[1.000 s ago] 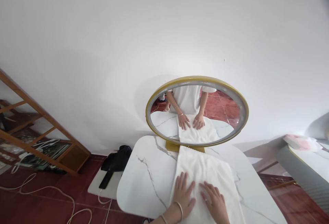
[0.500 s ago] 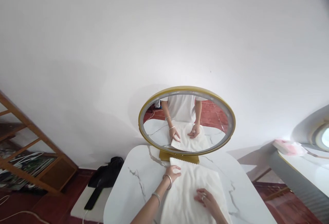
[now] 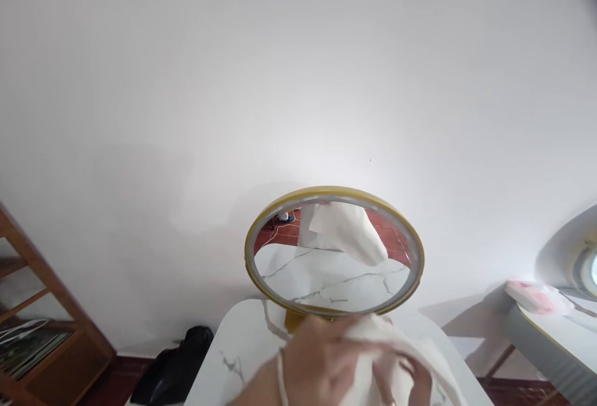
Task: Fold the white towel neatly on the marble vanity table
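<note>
Both hands are raised at the bottom of the view, close to the camera, with a white cloth lifted off the marble-patterned table. My left hand, blurred and wearing a bracelet, pinches the cloth's upper edge. Lower and to its right, my right hand has fingers curled into the folds, partly covered by the cloth. Behind them stands an oval gold-rimmed mirror, which reflects the hanging cloth and the tabletop. The mirror's gold base is partly hidden by my left hand.
A wooden shelf holding flat items leans at the left. Beside the table, a black bag lies low. At the right, a second table carries a pink and white packet near another round mirror.
The cloth has left the tabletop, raised by both hands toward the camera. My left hand has closed on it and moved nearer. The view has tilted up slightly.
</note>
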The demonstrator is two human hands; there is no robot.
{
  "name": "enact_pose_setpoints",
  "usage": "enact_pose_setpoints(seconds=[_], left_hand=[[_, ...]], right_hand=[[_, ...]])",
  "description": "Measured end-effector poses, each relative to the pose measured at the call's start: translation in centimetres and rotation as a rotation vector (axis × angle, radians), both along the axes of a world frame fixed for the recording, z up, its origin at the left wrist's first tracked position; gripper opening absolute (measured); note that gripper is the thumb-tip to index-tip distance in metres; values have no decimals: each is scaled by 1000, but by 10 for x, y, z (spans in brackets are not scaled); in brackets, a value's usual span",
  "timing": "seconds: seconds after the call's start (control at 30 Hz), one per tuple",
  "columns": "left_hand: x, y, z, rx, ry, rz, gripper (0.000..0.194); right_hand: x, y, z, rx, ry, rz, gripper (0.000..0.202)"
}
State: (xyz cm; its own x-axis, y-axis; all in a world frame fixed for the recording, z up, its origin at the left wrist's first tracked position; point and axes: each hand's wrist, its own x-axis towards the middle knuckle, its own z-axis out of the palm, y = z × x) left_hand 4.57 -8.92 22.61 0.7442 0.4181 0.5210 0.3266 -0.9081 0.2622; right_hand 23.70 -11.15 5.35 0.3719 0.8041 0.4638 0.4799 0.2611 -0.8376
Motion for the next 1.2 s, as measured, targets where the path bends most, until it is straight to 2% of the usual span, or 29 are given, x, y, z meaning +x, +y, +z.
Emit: enact_pose_setpoints(seconds=[0.03, 0.07, 0.1, 0.17, 0.23, 0.27, 0.33, 0.4, 0.43, 0.53, 0.6, 0.7, 0.8, 0.9, 1.0, 1.1, 1.2], left_hand=[[-13, 9, 29, -7, -62, 6, 47], [-25, 21, 56, 6, -132, 71, 45], [-35, 35, 81, 25, -195, 139, 44], [-51, 68, 121, 42, -297, 266, 45], [-59, 103, 145, 13, -366, 394, 43], [-61, 119, 150, -15, -363, 469, 40], [-60, 145, 150, -24, -307, 665, 35], [-53, 160, 138, 95, -239, 816, 34], [-49, 163, 130, 187, -208, 820, 36], [-31, 164, 109, 377, -79, 587, 44], [-15, 162, 103, 420, 3, 499, 44], [16, 164, 108, 501, 47, 499, 43], [61, 171, 113, 602, 121, 393, 36], [109, 177, 107, 697, 248, 270, 26], [140, 177, 100, 734, 300, 182, 18], [141, 176, 100, 687, 243, 171, 18], [120, 176, 107, 586, 145, 240, 16]], right_hand=[[0, 14, 27, 63, -2, -35, 64], [-1, 29, 58, 201, -20, -129, 62], [-1, 46, 93, 328, -54, -140, 59], [-4, 79, 164, 534, -61, -19, 49], [-9, 111, 223, 622, -158, -102, 35], [-12, 126, 244, 684, -261, -172, 32], [-21, 152, 267, 685, -520, -221, 34], [-27, 172, 270, 614, -738, -216, 36], [-29, 179, 267, 579, -807, -213, 35], [-27, 187, 252, 584, -882, -247, 31], [-20, 184, 245, 644, -876, -281, 29], [-1, 177, 231, 667, -798, -333, 25], [26, 171, 206, 595, -644, -395, 27], [50, 164, 172, 472, -455, -420, 34], [67, 157, 148, 415, -344, -429, 39], [71, 153, 148, 463, -376, -473, 34], [64, 158, 164, 567, -444, -462, 27]])
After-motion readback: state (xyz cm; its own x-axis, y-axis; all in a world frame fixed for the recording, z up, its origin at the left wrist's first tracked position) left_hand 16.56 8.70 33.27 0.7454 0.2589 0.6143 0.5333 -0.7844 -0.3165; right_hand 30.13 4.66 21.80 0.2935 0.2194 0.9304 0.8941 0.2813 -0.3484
